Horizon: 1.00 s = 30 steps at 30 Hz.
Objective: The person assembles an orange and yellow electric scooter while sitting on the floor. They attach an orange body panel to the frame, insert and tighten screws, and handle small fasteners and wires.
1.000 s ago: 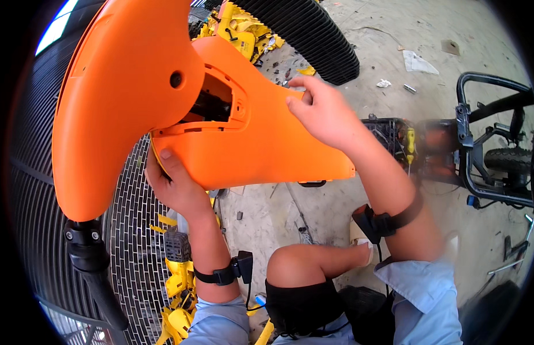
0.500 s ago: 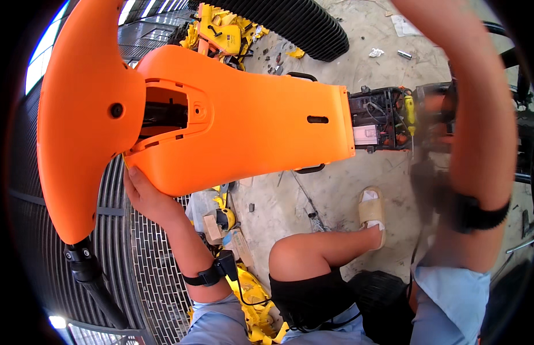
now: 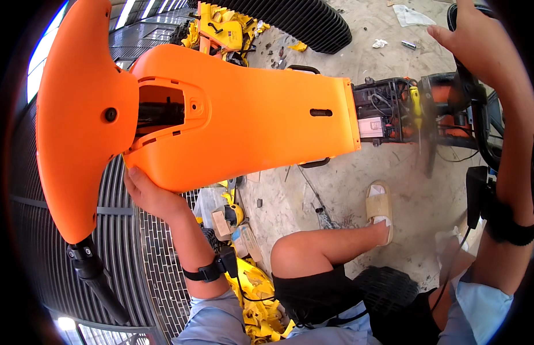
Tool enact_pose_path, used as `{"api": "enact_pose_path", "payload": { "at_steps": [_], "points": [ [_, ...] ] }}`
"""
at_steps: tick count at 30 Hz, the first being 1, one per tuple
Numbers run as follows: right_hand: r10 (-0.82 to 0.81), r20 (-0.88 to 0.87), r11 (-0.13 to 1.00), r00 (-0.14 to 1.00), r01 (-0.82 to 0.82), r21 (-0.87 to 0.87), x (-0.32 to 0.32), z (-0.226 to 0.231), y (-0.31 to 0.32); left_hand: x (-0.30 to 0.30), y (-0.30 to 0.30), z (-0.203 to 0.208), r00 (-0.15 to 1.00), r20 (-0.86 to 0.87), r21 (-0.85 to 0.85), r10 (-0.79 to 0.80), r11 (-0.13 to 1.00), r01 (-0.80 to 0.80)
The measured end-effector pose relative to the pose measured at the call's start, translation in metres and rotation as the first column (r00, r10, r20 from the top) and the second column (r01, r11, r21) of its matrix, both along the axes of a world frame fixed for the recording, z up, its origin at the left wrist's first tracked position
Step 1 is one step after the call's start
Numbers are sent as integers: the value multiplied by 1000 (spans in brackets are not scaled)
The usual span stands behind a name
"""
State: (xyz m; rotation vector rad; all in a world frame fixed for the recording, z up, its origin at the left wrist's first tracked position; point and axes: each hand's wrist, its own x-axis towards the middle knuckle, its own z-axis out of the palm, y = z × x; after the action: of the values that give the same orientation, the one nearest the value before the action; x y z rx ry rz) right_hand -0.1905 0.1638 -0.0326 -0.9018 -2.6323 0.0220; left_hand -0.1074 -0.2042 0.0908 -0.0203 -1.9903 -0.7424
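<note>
Knee (image 3: pixel 298 253): bare and bent, above black shorts (image 3: pixel 313 296).
Left hand (image 3: pixel 155 198): against the near edge of the orange panel (image 3: pixel 238 126), close to the cover (image 3: pixel 86 126); the thumb is at that edge, the other fingers are mostly hidden, so I cannot tell whether they pinch it.
Right hand (image 3: pixel 485 52): upper right, well apart from the panel, over the black bar (image 3: pixel 480 123); thumb spread wide, the other fingers running out of view, so I cannot tell whether they close on the bar.
Cover: orange, curved, at the panel's left end; a black grip (image 3: pixel 106 296) sticks out at its lower end.
Panel: between the cover and the frame (image 3: pixel 385 103), with an opening (image 3: pixel 160 115) near the cover and a slot (image 3: pixel 321 112) near its right end.
Frame: black, with wires and a pale box (image 3: pixel 370 127).
Screwdriver (image 3: pixel 415 100): yellow-handled, at the frame.
Sandal (image 3: pixel 379 204): beige, on the grey floor (image 3: pixel 342 201).
Yellow parts (image 3: pixel 258 299): piled beside the left forearm.
Black stack (image 3: pixel 296 26): ribbed, at the back, near another yellow heap (image 3: pixel 224 34).
</note>
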Motion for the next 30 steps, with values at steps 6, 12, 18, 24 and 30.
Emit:
{"api": "enact_pose_path", "payload": {
  "at_steps": [6,12,18,24,30],
  "points": [
    [447,-7,861,894,-433,-268,-7,-40,62,3,2,-1,1000,-12,-56,-3,998,2],
    [497,108,828,861,-434,-355,4,-34,56,4,1,1,999,-23,-41,23,999,-24],
    [487,-51,835,872,-482,-264,13,-39,54,6,-4,1,1000,-11,-20,-5,1000,5],
    [493,45,842,869,-463,-276,8,-43,55,11,-8,-3,1000,14,-35,-28,999,28],
    [539,-4,826,842,-529,-194,10,-42,57,11,-7,-1,1000,3,-64,-27,998,27]
  ]
}}
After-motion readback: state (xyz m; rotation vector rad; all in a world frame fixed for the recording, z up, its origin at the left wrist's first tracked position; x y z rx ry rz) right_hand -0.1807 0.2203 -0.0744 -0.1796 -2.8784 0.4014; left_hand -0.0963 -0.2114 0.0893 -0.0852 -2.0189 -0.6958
